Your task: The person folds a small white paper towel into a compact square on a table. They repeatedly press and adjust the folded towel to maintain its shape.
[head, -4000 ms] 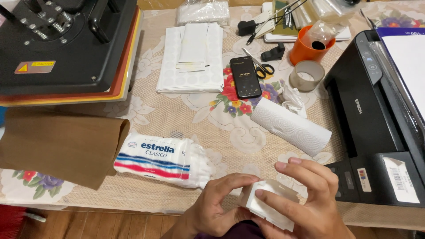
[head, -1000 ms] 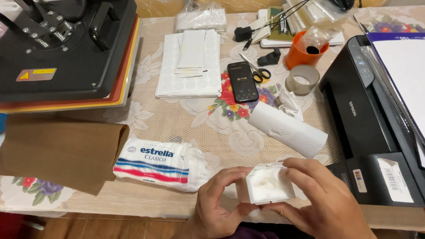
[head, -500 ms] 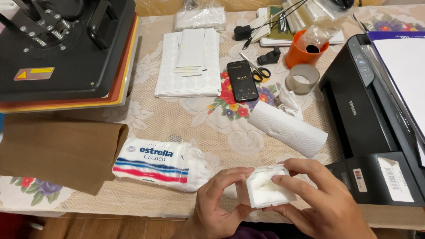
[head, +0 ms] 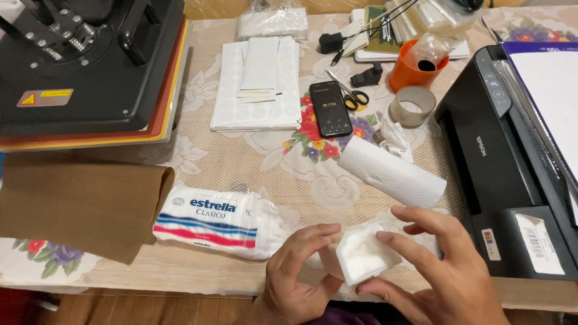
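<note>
While gripped by left hand (head: 295,271) and right hand (head: 433,271), small white box (head: 364,256) open, white padding inside, near cotton pack (head: 220,219) on lace-covered surface (head: 265,162).

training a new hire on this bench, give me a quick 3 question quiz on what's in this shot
1. True or false: both hands hold the small white foam box over the near table edge.
2. What lies directly left of the left hand?
A. a bag of cotton
B. scissors
C. a tape roll
3. Fill in: the paper towel roll lies on its ____, between the phone and the black printer.

Key
1. True: the right hand and the left hand grip it from either side.
2. A, the cotton bag.
3. side
</note>
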